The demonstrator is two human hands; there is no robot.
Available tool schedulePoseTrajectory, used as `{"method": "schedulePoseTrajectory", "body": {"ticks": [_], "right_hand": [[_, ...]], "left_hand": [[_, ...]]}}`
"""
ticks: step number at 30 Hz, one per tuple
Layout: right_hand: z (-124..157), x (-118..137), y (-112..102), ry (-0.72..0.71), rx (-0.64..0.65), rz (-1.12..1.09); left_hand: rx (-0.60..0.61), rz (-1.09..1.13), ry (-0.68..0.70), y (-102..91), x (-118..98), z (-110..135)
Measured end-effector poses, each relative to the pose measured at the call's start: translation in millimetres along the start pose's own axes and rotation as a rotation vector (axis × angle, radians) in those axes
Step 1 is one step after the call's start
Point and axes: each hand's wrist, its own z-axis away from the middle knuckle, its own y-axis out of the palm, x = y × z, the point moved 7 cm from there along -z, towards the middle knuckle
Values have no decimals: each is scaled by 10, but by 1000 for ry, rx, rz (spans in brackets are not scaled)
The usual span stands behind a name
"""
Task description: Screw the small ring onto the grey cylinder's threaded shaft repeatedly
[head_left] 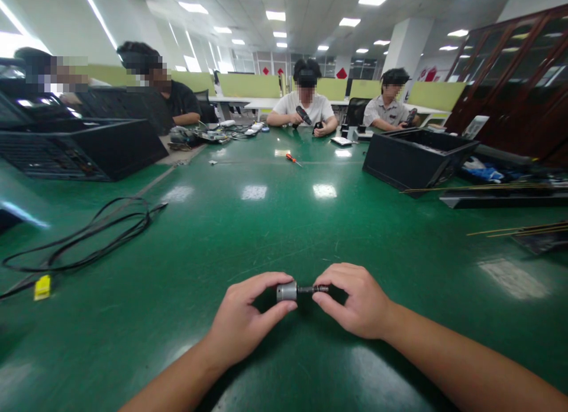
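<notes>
A small silvery metal cylinder with a dark shaft, looking like a small motor, is held level between my two hands, just in front of me over the green table. My left hand closes thumb and fingers round the cylinder's body from the left. From the right, my right hand pinches the far end of the thin shaft, which has a ridged tip. The fingers hide part of that tip.
A black cable with a yellow tag lies at left. An orange screwdriver rests mid-table. Black computer cases stand at both sides, with thin rods at right. Several people sit round the table; one person holds a power drill.
</notes>
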Motion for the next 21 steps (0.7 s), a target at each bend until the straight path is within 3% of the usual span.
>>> {"method": "schedulePoseTrajectory", "body": {"ticks": [21], "right_hand": [[-17,12,-18,-6,-32,-11]], "left_hand": [[-1,-8,-10,-23,32,1]]}}
